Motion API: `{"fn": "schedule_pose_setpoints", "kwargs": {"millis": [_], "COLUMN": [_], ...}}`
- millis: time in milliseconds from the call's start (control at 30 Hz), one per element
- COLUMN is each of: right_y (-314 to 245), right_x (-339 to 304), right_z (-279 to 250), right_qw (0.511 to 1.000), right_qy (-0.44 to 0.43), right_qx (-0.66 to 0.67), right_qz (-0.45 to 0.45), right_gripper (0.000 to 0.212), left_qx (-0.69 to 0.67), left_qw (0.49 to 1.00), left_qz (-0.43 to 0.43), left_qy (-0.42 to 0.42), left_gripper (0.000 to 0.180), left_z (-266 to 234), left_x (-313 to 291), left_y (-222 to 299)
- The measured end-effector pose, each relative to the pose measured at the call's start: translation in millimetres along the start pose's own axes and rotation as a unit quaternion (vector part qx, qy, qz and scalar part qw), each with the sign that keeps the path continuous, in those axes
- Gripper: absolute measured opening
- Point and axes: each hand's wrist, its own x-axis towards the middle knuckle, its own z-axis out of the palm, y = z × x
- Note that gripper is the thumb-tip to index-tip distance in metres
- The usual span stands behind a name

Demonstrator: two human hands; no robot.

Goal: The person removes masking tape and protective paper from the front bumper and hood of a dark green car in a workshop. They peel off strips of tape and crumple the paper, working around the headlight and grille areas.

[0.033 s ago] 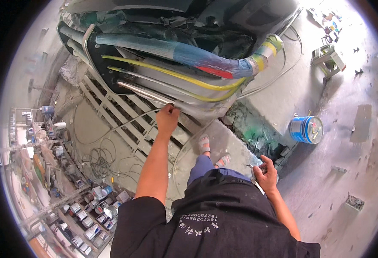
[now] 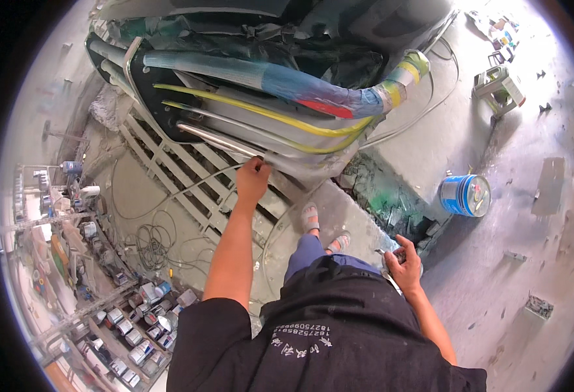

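Note:
My left hand point(image 2: 253, 176) reaches forward, fingers pinched together at the lower edge of a tubular vehicle guard. Its fingertips meet the near end of the lowest bare metal bar point(image 2: 218, 138), beside greyish masking film point(image 2: 313, 168); what they pinch is hidden. Above it run yellow-taped bars point(image 2: 261, 117) and a thick tube wrapped in blue and red printed paper point(image 2: 287, 85), all joined to a black end plate point(image 2: 163, 114). Low at my right side, my right hand point(image 2: 406, 266) is curled around a small silvery object, mostly covered by the fingers.
A slatted pallet point(image 2: 159, 155) lies under the guard, with a coiled hose point(image 2: 153, 245) left of it. Paint cans point(image 2: 133, 336) crowd a rack at lower left. At right stand a blue bucket point(image 2: 455, 195) and a stool point(image 2: 499, 90). Rubble point(image 2: 385, 206) fills a floor gap.
My left hand has shifted very slightly to the left. Nothing else has visibly moved.

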Motion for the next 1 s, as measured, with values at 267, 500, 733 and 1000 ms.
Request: {"fn": "schedule_pose_setpoints", "kwargs": {"millis": [267,500,733,1000], "right_y": [8,5,13,2], "right_x": [4,12,12,20], "right_z": [2,9,18,33], "right_qw": [1.000,1.000,0.999,0.999], "right_qy": [0.007,0.025,0.031,-0.009], "right_qx": [-0.023,-0.004,0.014,0.018], "right_qz": [0.002,-0.016,0.038,0.032], "right_gripper": [0.051,0.052,0.053,0.053], "left_qx": [-0.118,-0.071,0.049,-0.013], "left_qw": [0.978,0.985,0.977,0.993], "left_qz": [-0.075,-0.092,0.115,0.047], "left_qy": [-0.156,-0.129,-0.175,-0.105], "left_gripper": [0.012,0.016,0.012,0.015], "left_z": [-7,6,13,-2], "left_x": [7,33,18,25], "left_y": [6,45,45,42]}}
